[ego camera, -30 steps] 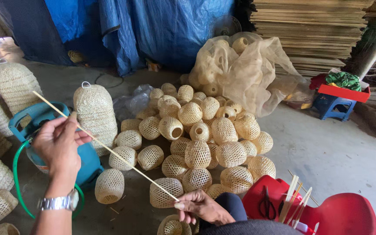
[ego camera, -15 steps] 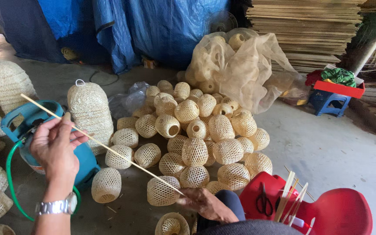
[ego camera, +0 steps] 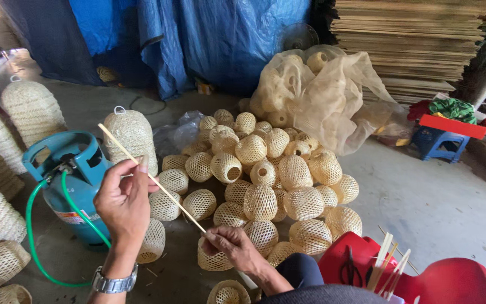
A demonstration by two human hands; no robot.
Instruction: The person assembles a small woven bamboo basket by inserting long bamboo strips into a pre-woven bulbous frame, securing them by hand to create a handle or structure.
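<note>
At the bottom centre of the frame, the person's right hand (ego camera: 233, 247) lies palm down, its fingers pinched shut on the lower end of a long, thin, pale bamboo strip (ego camera: 152, 178). The left hand (ego camera: 124, 204), lower left with a silver metal wristwatch (ego camera: 113, 281) on the wrist, is raised with its back to the camera, thumb and fingers closed around the strip's middle. The strip slants up from the right hand towards the upper left, its free end ending in front of a tall woven dome-shaped basket (ego camera: 133, 135).

At lower right stands one red plastic stool (ego camera: 457, 281), bearing one pair of black-handled scissors (ego camera: 349, 268) and a handful of cut bamboo slats (ego camera: 388, 269). At left, one teal gas cylinder (ego camera: 73, 180) trails a green hose (ego camera: 40, 247) across the concrete floor (ego camera: 440, 208).

A heap of small round woven bamboo baskets (ego camera: 261, 186), roughly thirty in view, fills the centre. Behind it a translucent mesh sack (ego camera: 322, 95) holds more of them. Several larger woven cages (ego camera: 7, 146), at least five, line the left edge. At right middle sits one small blue plastic stool (ego camera: 440, 143) under a red tray (ego camera: 452, 125). Farthest back hang blue tarpaulins (ego camera: 198, 34), upper left, beside a stack of flat bamboo sheets (ego camera: 412, 39), upper right.
</note>
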